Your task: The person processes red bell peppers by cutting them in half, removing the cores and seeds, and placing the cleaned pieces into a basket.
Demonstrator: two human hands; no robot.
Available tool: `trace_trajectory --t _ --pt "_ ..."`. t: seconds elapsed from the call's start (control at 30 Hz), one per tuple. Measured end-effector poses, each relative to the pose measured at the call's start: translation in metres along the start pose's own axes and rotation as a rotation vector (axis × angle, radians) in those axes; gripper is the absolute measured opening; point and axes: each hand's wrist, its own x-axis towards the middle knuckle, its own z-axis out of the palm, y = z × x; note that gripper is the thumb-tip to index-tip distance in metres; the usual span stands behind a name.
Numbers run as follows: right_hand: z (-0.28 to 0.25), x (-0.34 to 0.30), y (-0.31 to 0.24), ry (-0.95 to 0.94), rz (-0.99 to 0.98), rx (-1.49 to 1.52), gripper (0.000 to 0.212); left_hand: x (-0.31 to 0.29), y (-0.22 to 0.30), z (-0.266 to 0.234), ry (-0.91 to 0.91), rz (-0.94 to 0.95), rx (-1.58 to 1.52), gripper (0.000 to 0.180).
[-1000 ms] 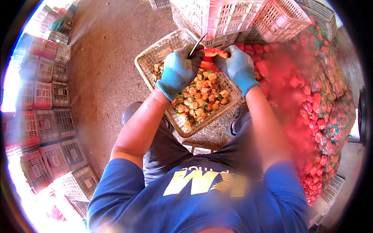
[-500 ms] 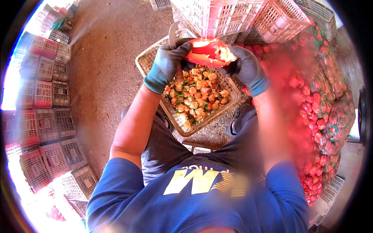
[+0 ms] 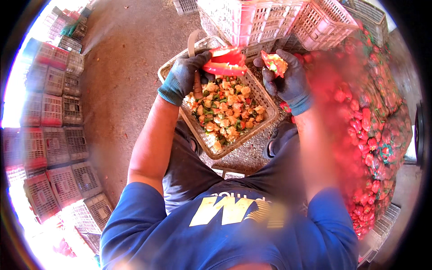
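Note:
My gloved left hand (image 3: 183, 74) is closed around a hollowed red bell pepper (image 3: 225, 63), cut open so its pale inner edge shows. The same hand also grips a knife (image 3: 192, 43); its curved blade sticks up past the fingers and its brown handle comes out below. To the right, my gloved right hand (image 3: 290, 82) pinches a torn red pepper piece (image 3: 275, 64) with the seedy core on it. Beneath both hands lies a shallow plastic basket (image 3: 246, 140), holding many pale seed cores (image 3: 230, 105) and green stem bits.
Red peppers (image 3: 366, 135), partly in netting, are heaped along my right. Large pink-white crates (image 3: 270, 20) stand just beyond the basket. Stacked crates (image 3: 56, 144) line the left side, across the brown floor (image 3: 112, 90). A blurred red patch veils part of the right side.
The pepper has come apart: its core end has moved right and turned up in my right hand, while my left hand has shifted slightly left with the hollow part and the knife.

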Motion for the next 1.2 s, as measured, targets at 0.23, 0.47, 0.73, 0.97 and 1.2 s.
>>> trace_trajectory --t 0.23,0.47,0.73,0.97,1.2 --pt "-0.009 -0.012 -0.004 0.017 0.072 0.111 0.06 0.004 -0.022 0.01 -0.097 -0.153 0.216 0.035" --pt "-0.009 0.002 -0.004 0.03 0.106 0.128 0.048 0.055 0.039 0.013 0.137 0.247 -0.159 0.042" --pt "0.009 -0.009 -0.008 0.179 0.101 0.059 0.055 0.027 0.081 0.067 -0.131 0.478 0.143 0.051" --pt "0.012 -0.007 0.011 0.259 0.129 -0.186 0.053 0.004 -0.016 0.094 -0.177 0.164 -0.288 0.043" --pt "0.02 0.006 0.021 0.47 -0.01 -0.497 0.06 0.005 -0.02 0.086 -0.056 0.231 -0.08 0.038"
